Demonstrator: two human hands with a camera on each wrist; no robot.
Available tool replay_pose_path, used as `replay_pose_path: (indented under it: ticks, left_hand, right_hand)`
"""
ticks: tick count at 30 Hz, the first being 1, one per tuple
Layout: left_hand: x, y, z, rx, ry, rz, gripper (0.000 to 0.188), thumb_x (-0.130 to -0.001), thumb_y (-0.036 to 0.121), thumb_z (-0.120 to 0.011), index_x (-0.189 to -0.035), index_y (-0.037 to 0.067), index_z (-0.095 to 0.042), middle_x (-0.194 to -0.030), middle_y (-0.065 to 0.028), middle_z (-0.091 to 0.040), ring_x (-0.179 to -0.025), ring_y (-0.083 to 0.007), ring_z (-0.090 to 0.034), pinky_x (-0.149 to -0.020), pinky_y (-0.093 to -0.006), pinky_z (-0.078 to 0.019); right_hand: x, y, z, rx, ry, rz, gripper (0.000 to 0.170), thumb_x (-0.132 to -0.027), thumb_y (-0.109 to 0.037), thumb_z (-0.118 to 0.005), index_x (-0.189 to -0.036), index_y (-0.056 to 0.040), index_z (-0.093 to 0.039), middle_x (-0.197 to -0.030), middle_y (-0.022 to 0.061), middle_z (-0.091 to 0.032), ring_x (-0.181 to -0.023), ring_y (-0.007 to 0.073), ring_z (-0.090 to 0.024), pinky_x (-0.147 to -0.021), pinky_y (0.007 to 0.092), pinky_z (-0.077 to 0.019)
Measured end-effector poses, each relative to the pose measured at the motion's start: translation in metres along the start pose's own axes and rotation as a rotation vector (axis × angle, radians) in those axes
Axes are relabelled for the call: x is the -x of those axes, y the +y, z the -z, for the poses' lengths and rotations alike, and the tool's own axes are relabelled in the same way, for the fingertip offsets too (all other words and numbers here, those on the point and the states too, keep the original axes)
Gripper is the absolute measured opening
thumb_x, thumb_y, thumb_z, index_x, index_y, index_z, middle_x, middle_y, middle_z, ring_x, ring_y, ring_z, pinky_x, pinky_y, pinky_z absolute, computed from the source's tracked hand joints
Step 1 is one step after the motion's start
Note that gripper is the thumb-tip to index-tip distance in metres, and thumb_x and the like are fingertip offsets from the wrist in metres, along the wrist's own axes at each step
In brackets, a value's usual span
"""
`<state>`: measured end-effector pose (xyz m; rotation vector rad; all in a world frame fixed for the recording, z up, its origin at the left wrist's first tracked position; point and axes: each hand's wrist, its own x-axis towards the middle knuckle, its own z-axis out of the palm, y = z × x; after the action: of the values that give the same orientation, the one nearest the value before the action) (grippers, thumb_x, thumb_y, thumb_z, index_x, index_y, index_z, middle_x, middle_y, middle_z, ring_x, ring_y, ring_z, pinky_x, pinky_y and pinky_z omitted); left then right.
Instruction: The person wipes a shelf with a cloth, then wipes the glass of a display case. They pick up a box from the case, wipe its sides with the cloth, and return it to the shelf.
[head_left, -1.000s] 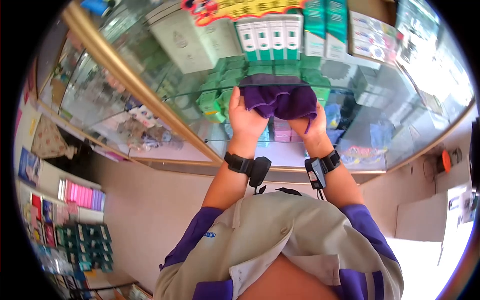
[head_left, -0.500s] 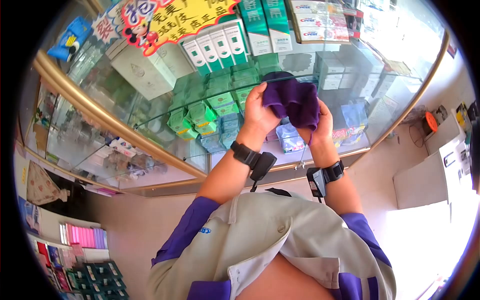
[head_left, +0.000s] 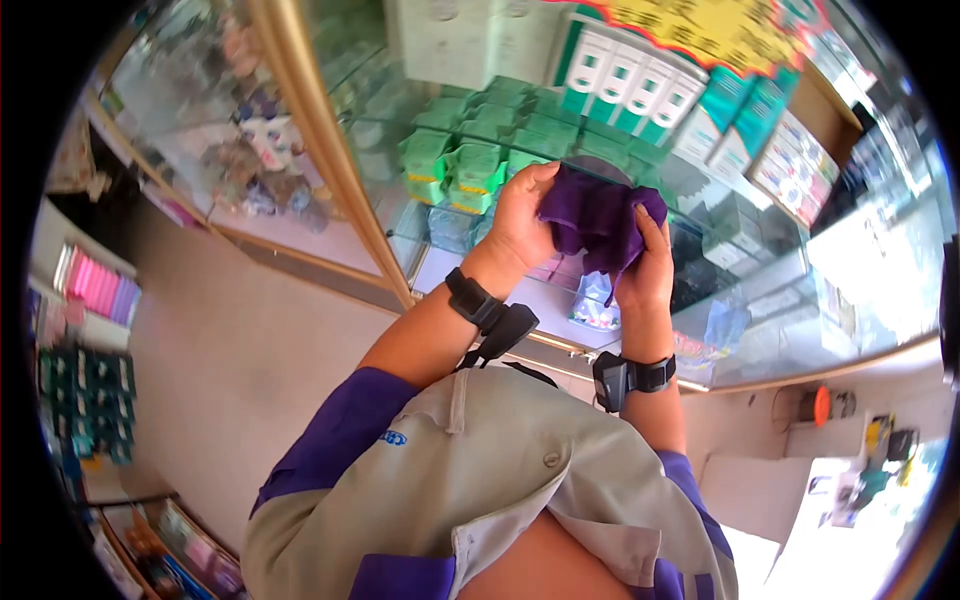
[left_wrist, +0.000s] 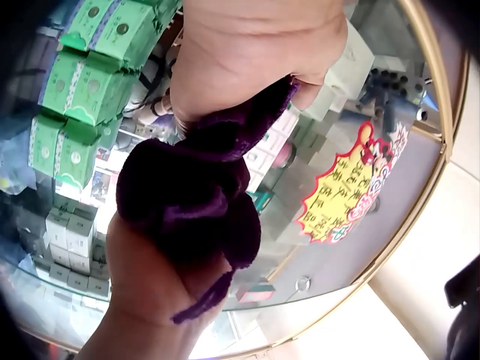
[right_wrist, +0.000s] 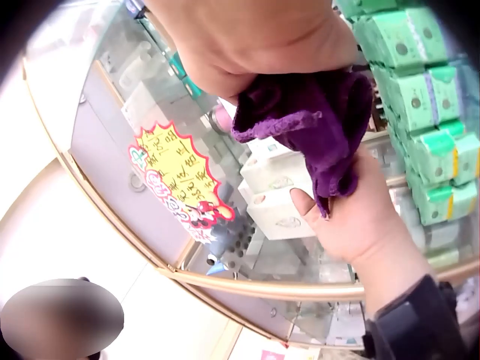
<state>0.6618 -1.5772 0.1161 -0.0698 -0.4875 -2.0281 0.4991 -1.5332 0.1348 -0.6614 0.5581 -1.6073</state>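
A crumpled purple cloth (head_left: 600,225) is held between both hands over the glass top of a display case. The left hand (head_left: 522,220) grips its left side, thumb along the upper edge, with the other fingers hidden under the fabric. At the right side, the right hand (head_left: 646,265) holds the cloth, its thumb lying over the folds. A thin corner hangs down by the right palm. In the left wrist view the purple cloth (left_wrist: 187,199) is bunched between the two hands. The right wrist view shows the fabric draping from the right hand (right_wrist: 255,37) towards the left hand (right_wrist: 360,214).
Inside the glass display case (head_left: 390,270) sit stacked green packs (head_left: 475,165) and white-green boxes (head_left: 625,85). A yellow price sign (head_left: 700,30) lies at the back. Its gold frame edge (head_left: 310,130) runs along the left. Pink-spined items (head_left: 100,280) stand on a shelf at far left.
The head view has swung and tilted, shifting the case around. Both hands keep hold of the cloth, which is more bunched; the right thumb now lies over its front.
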Motion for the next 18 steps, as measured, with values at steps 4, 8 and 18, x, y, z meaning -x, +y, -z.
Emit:
replay_pose_path:
  ticks: [4, 8, 18]
  left_hand:
    - [0.027, 0.039, 0.009, 0.041, 0.144, -0.092, 0.055, -0.092, 0.041, -0.048, -0.124, -0.003, -0.057, -0.123, -0.0178, -0.063, -0.112, -0.032, -0.061, -0.104, -0.044, -0.0428]
    - [0.047, 0.075, 0.012, 0.009, 0.149, -0.238, 0.048, -0.094, 0.04, -0.048, -0.119, 0.0, -0.06, -0.116, -0.0141, -0.066, -0.108, -0.0274, -0.063, -0.1, -0.0392, -0.0461]
    - [0.101, 0.155, 0.041, 0.006, 0.026, -0.527, 0.052, -0.095, 0.034, -0.042, -0.135, 0.0, -0.049, -0.133, -0.0146, -0.057, -0.121, -0.0276, -0.056, -0.108, -0.0415, -0.0396]
  right_hand:
    - [-0.011, 0.031, -0.032, -0.005, -0.08, -0.144, 0.021, -0.093, -0.004, -0.055, -0.115, -0.005, -0.058, -0.111, 0.0078, -0.065, -0.102, 0.0202, -0.063, -0.091, 0.0339, -0.0511]
    - [-0.02, 0.071, -0.06, 0.011, -0.193, -0.206, 0.022, -0.093, -0.004, -0.056, -0.115, -0.0056, -0.059, -0.112, 0.0079, -0.065, -0.103, 0.0209, -0.063, -0.093, 0.0354, -0.0503]
    - [-0.045, 0.151, -0.126, -0.031, -0.327, -0.482, 0.036, -0.092, -0.006, -0.057, -0.127, -0.0026, -0.054, -0.124, 0.0102, -0.062, -0.115, 0.0252, -0.059, -0.105, 0.0429, -0.0422]
